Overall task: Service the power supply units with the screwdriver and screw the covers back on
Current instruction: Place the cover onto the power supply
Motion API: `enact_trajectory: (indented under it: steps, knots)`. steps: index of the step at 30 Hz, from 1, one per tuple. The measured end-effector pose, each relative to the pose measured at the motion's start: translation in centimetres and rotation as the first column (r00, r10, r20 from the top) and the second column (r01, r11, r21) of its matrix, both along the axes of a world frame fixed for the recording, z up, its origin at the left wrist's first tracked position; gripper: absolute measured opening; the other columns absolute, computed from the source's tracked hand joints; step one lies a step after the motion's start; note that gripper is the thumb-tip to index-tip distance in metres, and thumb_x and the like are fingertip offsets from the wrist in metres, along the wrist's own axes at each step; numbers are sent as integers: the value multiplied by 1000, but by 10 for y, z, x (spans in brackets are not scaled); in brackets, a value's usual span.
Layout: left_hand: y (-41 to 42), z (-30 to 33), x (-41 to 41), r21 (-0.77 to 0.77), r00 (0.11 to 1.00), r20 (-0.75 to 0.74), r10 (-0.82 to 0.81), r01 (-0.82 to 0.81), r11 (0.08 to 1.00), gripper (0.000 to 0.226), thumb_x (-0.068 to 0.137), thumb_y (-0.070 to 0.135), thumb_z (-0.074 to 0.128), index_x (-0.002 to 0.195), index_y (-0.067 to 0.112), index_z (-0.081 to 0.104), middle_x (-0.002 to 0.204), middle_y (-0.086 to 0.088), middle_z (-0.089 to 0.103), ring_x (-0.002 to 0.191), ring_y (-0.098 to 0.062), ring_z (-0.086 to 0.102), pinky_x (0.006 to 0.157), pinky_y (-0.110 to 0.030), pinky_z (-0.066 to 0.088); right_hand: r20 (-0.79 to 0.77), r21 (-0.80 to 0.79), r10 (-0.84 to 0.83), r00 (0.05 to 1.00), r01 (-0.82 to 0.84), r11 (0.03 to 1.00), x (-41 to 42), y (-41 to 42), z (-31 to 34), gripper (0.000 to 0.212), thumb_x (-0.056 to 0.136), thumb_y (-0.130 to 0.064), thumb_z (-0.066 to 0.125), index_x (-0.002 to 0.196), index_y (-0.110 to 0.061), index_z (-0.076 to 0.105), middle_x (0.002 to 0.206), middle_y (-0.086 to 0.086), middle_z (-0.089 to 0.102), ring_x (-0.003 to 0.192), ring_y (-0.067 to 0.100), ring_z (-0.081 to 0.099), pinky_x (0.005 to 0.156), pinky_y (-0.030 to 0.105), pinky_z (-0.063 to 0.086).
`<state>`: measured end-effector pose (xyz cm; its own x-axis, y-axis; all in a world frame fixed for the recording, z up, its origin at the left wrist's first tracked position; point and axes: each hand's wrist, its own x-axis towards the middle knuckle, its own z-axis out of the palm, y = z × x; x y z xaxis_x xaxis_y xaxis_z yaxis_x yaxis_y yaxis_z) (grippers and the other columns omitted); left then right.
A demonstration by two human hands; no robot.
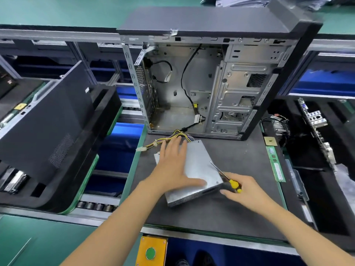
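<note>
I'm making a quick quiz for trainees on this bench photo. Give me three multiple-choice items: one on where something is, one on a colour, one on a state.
1. Where does the power supply lie?
A. inside the computer case
B. on the dark mat in front of the case
C. in the blue bin

2. What colour is the screwdriver handle?
A. yellow and black
B. red
C. all blue

3. What is the left hand doing?
A. gripping the wires
B. hanging idle
C. pressing flat on the power supply

Answers: 1 B, the box rests on the mat, outside the open computer case. 2 A, yellow and black show in the right hand. 3 C, its fingers lie straight on the metal top.
</note>
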<state>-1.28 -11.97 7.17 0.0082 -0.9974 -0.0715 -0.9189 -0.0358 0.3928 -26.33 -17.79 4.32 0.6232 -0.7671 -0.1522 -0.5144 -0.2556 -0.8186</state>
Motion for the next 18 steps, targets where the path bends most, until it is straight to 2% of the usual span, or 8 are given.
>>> enact_trajectory:
  steps: [1, 2, 5, 9, 15, 18]
  knots:
    - [-10, 3, -6, 136, 992, 113, -49, 33, 990, 149, 54, 88, 64, 155, 7, -10, 162, -16, -13, 149, -28, -20, 118, -50, -16, 12, -27, -16, 1000, 16, 999, 3, 4, -3, 50, 80, -14, 73, 122, -38, 61, 99, -31, 67, 87, -9, 63, 77, 7, 44]
    - [-18, 6, -12, 238, 980, 176, -90, 47, 970, 157, 48, 91, 64, 153, 9, -19, 161, -19, -19, 147, -31, -26, 116, -55, -18, 16, -39, -28, 999, 29, 999, 6, 7, -5, 49, 81, -15, 72, 121, -41, 60, 97, -27, 69, 86, -8, 63, 77, 8, 45]
    - [-33, 9, -27, 375, 957, 251, -146, 44, 926, 164, 44, 88, 70, 147, 13, -33, 157, -28, -21, 145, -38, -28, 114, -61, -16, -54, -78, -47, 997, 43, 996, 10, 12, -9, 55, 83, -19, 64, 123, -54, 51, 76, -8, 68, 57, 8, 51, 64, 21, 48]
    - [-36, 10, -35, 383, 933, 327, -148, 12, 924, 160, 49, 81, 74, 148, 12, -31, 158, -26, -8, 147, -41, -12, 118, -59, -5, -120, -167, -74, 990, 53, 985, 15, 17, -10, 52, 83, -20, 60, 129, -43, 52, 71, -8, 62, 62, 14, 52, 67, 31, 51]
    - [-35, 12, -32, 360, 909, 382, -169, 22, 933, 154, 53, 80, 70, 150, 8, -26, 155, -22, 2, 145, -40, 1, 118, -56, 4, -87, -258, -191, 978, 163, 952, 18, 21, -13, 41, 83, -14, 63, 121, -28, 64, 69, 0, 57, 65, 21, 53, 66, 30, 49]
    - [-34, 11, -34, 341, 895, 411, -172, 24, 940, 152, 53, 79, 68, 150, 6, -23, 152, -22, 7, 141, -41, 10, 117, -55, 11, -85, -337, -214, 973, 174, 925, 17, 22, -13, 37, 80, -12, 66, 114, -26, 68, 64, 1, 58, 60, 21, 53, 60, 28, 47]
